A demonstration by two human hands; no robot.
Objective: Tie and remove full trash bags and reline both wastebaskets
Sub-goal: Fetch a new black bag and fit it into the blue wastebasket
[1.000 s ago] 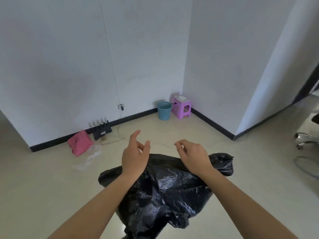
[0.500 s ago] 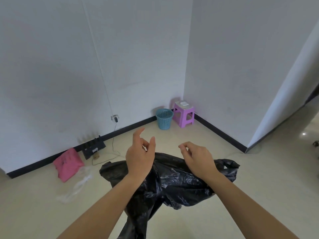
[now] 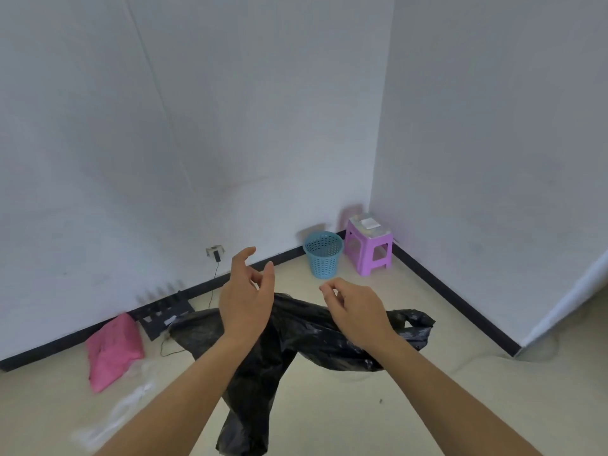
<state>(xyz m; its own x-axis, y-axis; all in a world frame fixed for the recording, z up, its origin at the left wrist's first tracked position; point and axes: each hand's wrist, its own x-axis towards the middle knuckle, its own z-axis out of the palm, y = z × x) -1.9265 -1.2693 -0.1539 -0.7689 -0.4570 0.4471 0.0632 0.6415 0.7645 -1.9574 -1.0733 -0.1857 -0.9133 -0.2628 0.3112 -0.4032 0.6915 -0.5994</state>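
A black trash bag (image 3: 297, 335) hangs in the air in front of me, stretched under both hands, with a loose end drooping toward the floor. My left hand (image 3: 245, 301) grips its left part from above, with thumb and index finger raised free. My right hand (image 3: 357, 311) is curled over its right part, where a handle loop (image 3: 413, 319) sticks out. How the fingers grip underneath is hidden. A blue perforated wastebasket (image 3: 324, 255) stands unlined in the far corner, well beyond my hands.
A purple plastic stool (image 3: 370, 245) with a small white item on top stands right of the wastebasket. By the left wall lie a pink bag (image 3: 113, 350), a black router (image 3: 164, 314) cabled to a wall socket (image 3: 215, 251), and clear plastic film (image 3: 112, 419).
My view has shifted closer toward the corner and the wastebasket looks larger. The bag has stretched out flatter between my hands, and its lower end now dangles in a narrow tail.
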